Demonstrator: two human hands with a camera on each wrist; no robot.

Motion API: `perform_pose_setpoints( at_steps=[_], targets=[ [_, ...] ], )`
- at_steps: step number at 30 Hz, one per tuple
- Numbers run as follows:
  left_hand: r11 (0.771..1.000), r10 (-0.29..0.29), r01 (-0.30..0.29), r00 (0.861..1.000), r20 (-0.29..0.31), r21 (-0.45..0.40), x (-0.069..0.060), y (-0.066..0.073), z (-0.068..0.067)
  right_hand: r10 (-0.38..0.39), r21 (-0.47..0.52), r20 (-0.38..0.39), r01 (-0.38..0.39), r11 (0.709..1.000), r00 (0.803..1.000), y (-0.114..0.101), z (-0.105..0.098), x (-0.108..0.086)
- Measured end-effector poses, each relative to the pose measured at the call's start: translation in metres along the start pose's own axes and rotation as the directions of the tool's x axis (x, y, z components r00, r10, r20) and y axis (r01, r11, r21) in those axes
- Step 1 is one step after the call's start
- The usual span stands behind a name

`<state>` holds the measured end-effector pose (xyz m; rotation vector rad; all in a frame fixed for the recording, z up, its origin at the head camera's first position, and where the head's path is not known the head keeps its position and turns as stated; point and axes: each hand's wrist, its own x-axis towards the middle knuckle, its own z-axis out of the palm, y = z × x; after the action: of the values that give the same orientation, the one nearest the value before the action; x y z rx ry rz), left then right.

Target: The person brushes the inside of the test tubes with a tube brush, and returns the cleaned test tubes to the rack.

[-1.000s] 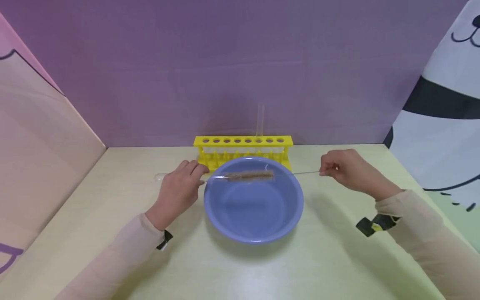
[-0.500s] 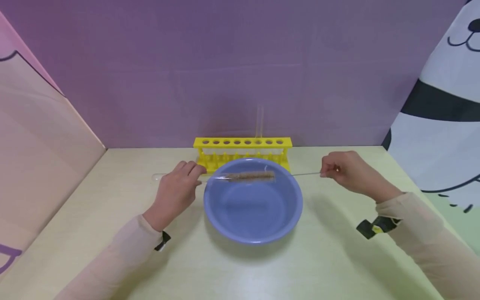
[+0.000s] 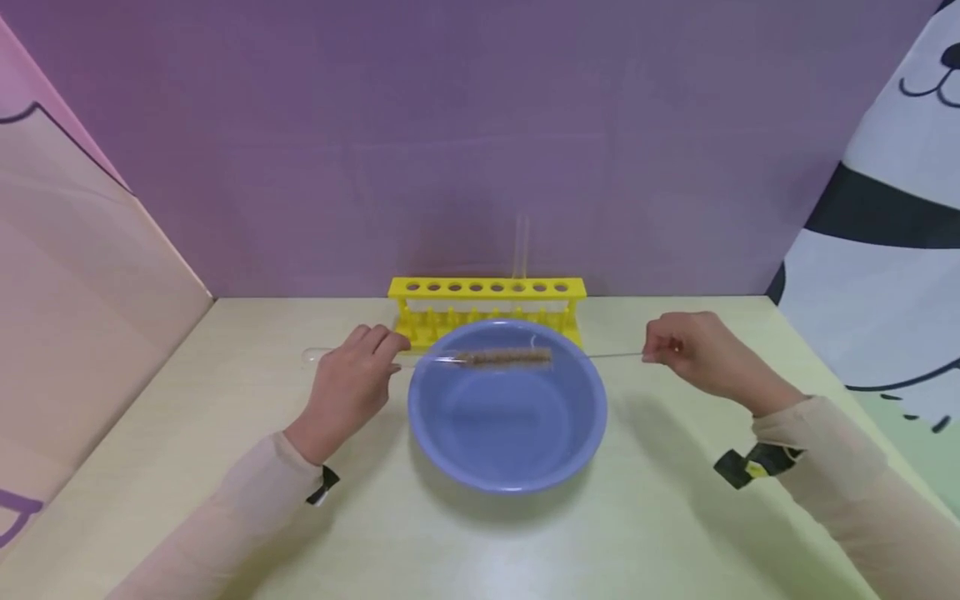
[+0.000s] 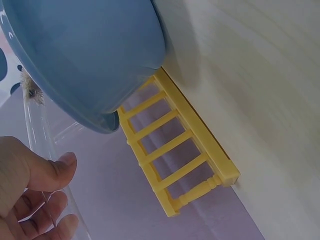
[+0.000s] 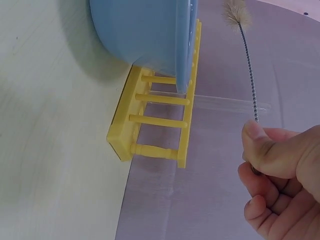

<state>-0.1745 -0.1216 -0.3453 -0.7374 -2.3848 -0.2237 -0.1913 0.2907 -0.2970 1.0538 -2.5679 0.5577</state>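
My left hand (image 3: 348, 392) holds a clear glass test tube (image 4: 37, 132) level, its rounded closed end poking out left of the hand. The tube's right part lies above a blue basin (image 3: 506, 487). Tan bristles of a test tube brush (image 3: 506, 357) show over the basin and appear to sit within the tube near its right end. To the right, my right hand (image 3: 697, 358) pinches the brush's twisted wire handle (image 5: 250, 75) between thumb and fingers. The tube's mouth is hard to make out.
Behind the basin stands a yellow test tube rack (image 3: 486, 288), partly hidden by the rim. One upright clear tube (image 3: 521, 246) is in it, right of centre. A purple backdrop (image 3: 480, 133) rises behind the pale table (image 3: 495, 558).
My left hand and the tube have shifted slightly left, while the brush has slid slightly right relative to the tube. Both hands keep their hold. The view has tilted slightly.
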Motion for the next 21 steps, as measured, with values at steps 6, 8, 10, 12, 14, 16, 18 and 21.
perform_pose_setpoints(
  at_steps=[6,8,10,12,14,16,18,21],
  targets=[
    [1.000,-0.006,0.006,1.000,0.008,0.004,0.0003,0.0000,-0.0006,0.003,-0.010,-0.008,-0.003,1.000,1.000,0.0005,0.0009,-0.0015],
    [1.000,-0.007,0.007,1.000,0.013,0.003,0.0007,0.0000,-0.0009,0.004,-0.012,-0.010,-0.004,1.000,1.000,0.0001,0.0009,-0.0028],
    [1.000,-0.008,0.007,1.000,0.018,0.005,0.0007,0.0000,-0.0010,0.002,-0.012,-0.012,-0.002,1.000,1.000,0.0003,0.0012,-0.0040],
    [1.000,-0.010,0.009,1.000,0.020,0.007,0.0003,-0.0001,-0.0009,0.000,-0.011,-0.009,0.000,1.000,1.000,0.0010,0.0013,-0.0052],
    [1.000,-0.009,0.009,1.000,0.016,0.009,0.0000,-0.0002,-0.0008,-0.009,-0.013,-0.012,0.009,1.000,1.000,0.0020,0.0011,-0.0059],
    [1.000,-0.014,0.014,1.000,0.018,0.012,-0.0002,-0.0004,-0.0010,-0.019,-0.017,-0.014,0.019,1.000,1.000,0.0028,0.0008,-0.0062],
    [1.000,-0.020,0.020,1.000,0.023,0.013,-0.0002,-0.0011,-0.0010,-0.030,-0.018,-0.020,0.030,0.999,0.999,0.0034,0.0005,-0.0064],
    [0.999,-0.029,0.028,0.999,0.033,0.015,-0.0008,-0.0021,-0.0014,-0.035,-0.016,-0.027,0.035,0.999,0.999,0.0037,0.0006,-0.0068]
  ],
)
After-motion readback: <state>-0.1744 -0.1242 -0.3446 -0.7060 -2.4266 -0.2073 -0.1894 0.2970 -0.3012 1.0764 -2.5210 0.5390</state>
